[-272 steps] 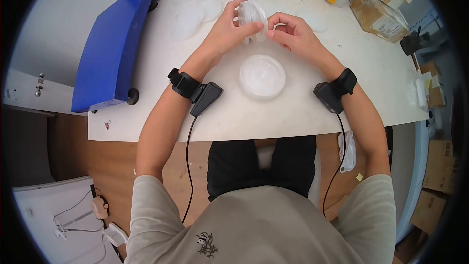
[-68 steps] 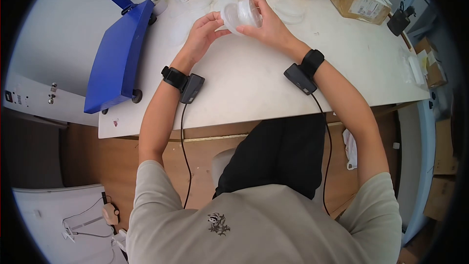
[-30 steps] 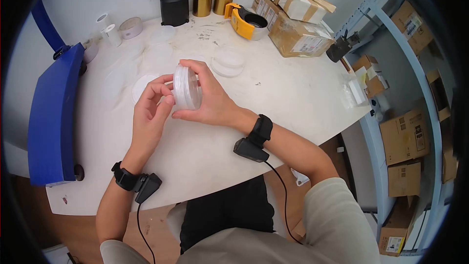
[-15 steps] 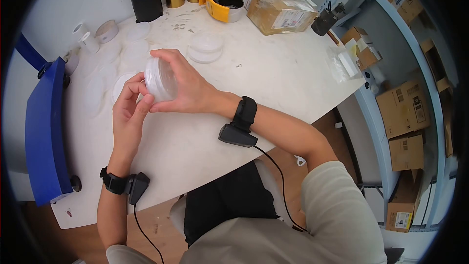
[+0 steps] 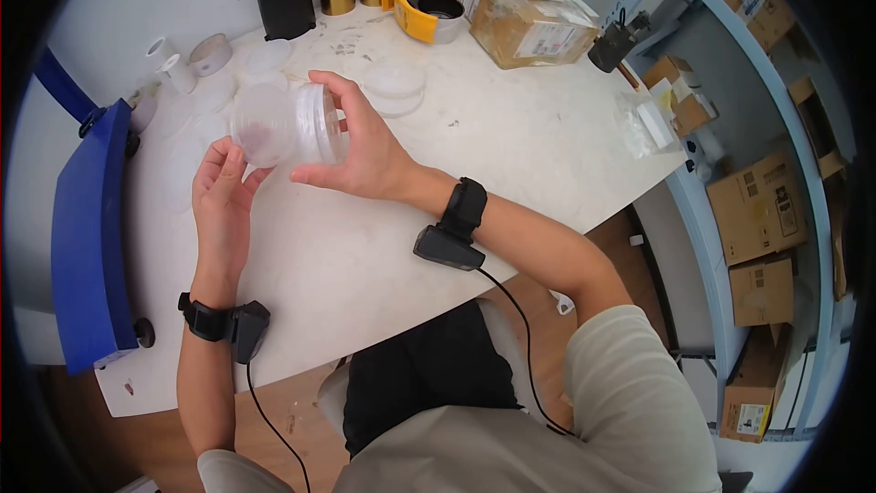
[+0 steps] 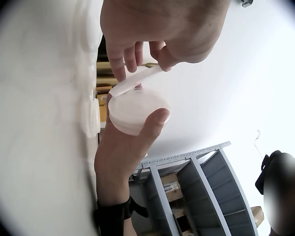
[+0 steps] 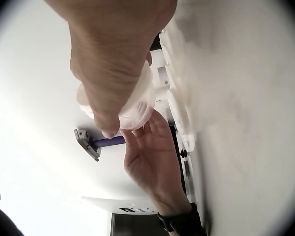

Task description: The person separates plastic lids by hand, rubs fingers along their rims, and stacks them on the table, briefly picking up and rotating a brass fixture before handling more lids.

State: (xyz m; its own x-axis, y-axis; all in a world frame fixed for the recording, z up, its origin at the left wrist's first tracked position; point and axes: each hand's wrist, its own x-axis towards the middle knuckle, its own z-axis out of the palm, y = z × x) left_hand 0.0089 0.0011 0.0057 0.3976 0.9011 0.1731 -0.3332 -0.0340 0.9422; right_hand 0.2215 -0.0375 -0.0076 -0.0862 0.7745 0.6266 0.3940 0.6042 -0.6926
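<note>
In the head view my left hand [image 5: 224, 192] pinches the lower edge of a clear round plastic lid [image 5: 255, 123], thumb on the near side. The lid stands tilted beside a short stack of clear round plastic pieces [image 5: 317, 123]. Around that stack curls my right hand [image 5: 370, 151], fingers over the top and thumb below. From the left wrist, the lid [image 6: 137, 81] shows almost edge-on, slanting away from the stack's round face [image 6: 137, 110]. My right hand hides part of the stack in the right wrist view.
Thin clear discs [image 5: 394, 89] lie behind the hands on the white table [image 5: 511, 155], with several more at the left. A blue platform [image 5: 91, 237] stands at the left edge. Along the back are a black bin [image 5: 286, 11], a yellow ring-shaped tool [image 5: 415, 23] and cardboard boxes [image 5: 534, 32].
The lid has come away to the left from the stack, pinched by my left hand. Over the longer span, the stack passed to my right hand and the dish on the table was picked up.
</note>
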